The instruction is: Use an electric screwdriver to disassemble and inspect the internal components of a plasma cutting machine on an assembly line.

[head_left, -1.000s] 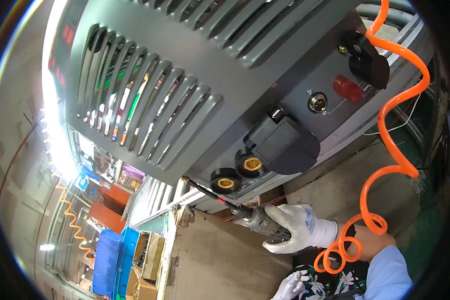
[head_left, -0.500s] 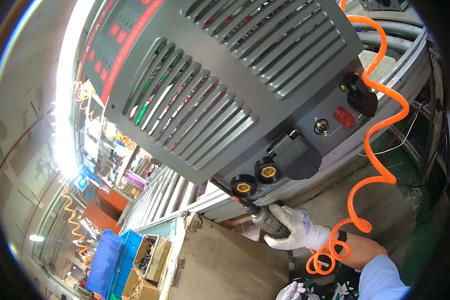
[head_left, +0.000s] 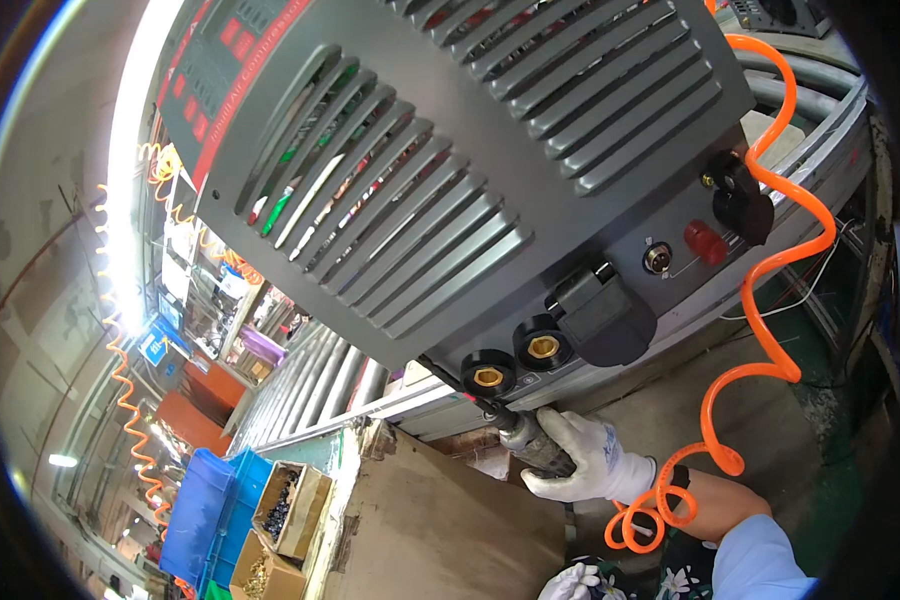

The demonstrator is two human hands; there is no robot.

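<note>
My right hand [head_left: 585, 455], in a white glove, is wrapped round the dark body of a power screwdriver [head_left: 535, 440]. Its long thin bit points up and left to the lower edge of a grey machine housing [head_left: 410, 170]; the tip's exact contact is hard to see. Close to the bit, two black round sockets with brass centres [head_left: 488, 377] sit on the machine's panel, beside a black flap cover [head_left: 610, 320]. At the bottom edge my left hand [head_left: 568, 582], also gloved, is partly cut off with its fingers curled; whatever is in it is hidden.
An orange coiled hose [head_left: 785, 345] hangs down the right side to my right wrist. Below the machine stands a large brown board or box [head_left: 450, 520]. Small parts boxes [head_left: 305, 515] and blue bins [head_left: 195, 510] lie at lower left, near a roller conveyor [head_left: 305, 385].
The view has shifted slightly, so the machine's right side appears farther right and the bins lower left. My right hand keeps its grip on the screwdriver at the same corner.
</note>
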